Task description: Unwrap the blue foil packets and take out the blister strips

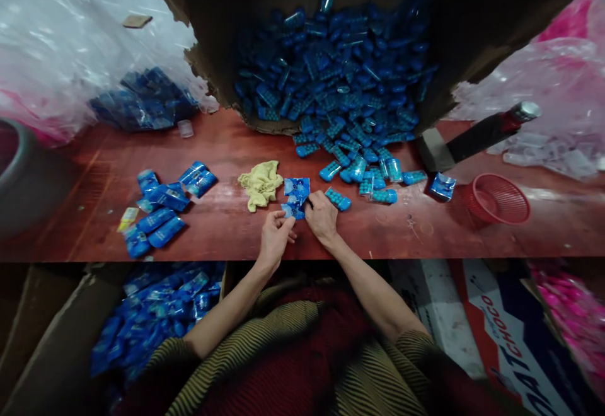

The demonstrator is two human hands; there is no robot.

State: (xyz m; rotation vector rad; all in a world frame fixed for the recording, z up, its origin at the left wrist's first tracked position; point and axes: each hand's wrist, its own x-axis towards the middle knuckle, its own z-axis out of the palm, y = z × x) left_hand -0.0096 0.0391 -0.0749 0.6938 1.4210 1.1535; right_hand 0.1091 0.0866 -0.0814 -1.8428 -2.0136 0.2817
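At the table's front edge, a blue printed sleeve (293,207) lies between my hands. My right hand (322,217) is closed, with its fingertips on the sleeve's right side. From the lower left, my left hand (276,238) reaches in with bent fingers and pinches the sleeve's near-left edge. Just beyond is a second blue printed piece (297,186), flat on the table. A crumpled yellow cloth (261,184) lies left of it. Right of my right hand is a clear, blue-capped container of small blue balls (338,199).
A torn-open carton (208,75) spills blue containers (340,75) onto the red table (227,233). Blue-wrapped packs (165,197) lie left. On the right are a red plastic basket (496,198) and a dark-handled hammer-like tool (477,138). Below the edge, more blue packs (155,309) fill a box.
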